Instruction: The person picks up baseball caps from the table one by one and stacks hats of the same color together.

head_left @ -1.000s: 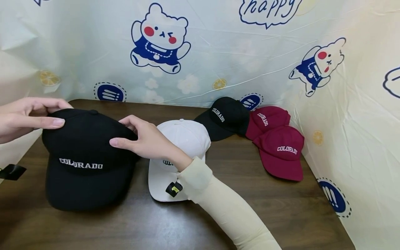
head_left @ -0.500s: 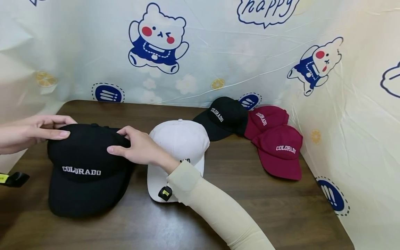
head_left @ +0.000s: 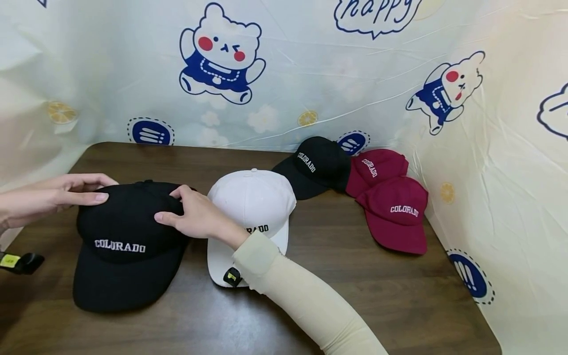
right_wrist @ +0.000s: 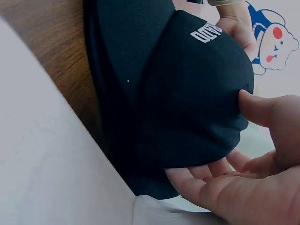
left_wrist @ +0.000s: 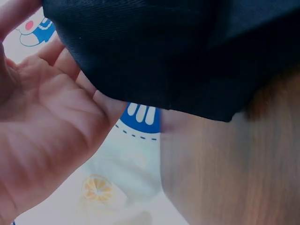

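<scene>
A black baseball cap (head_left: 130,222) with white COLORADO lettering is at the left of the table, its brim toward the near edge. From the left side of the crown, my left hand (head_left: 66,197) grips it, thumb on top and the other fingers behind. On the opposite side my right hand (head_left: 193,217) holds the crown, its thumb (right_wrist: 255,110) on the outside and fingers beneath the edge in the right wrist view. The left wrist view has the dark cap edge (left_wrist: 154,70) over the left fingers. Right beside it is a white cap (head_left: 248,197), partly behind my right wrist.
Another black cap (head_left: 317,165) lies at the back of the brown table (head_left: 355,286). Two maroon caps overlap to its right, a rear one (head_left: 377,165) and a front one (head_left: 395,214). A printed sheet (head_left: 301,64) walls off the back and sides.
Both hands have brought the black cap down and slightly right, with a smaller move over the last half second. The other caps stay in place; the head view has shifted a little.
</scene>
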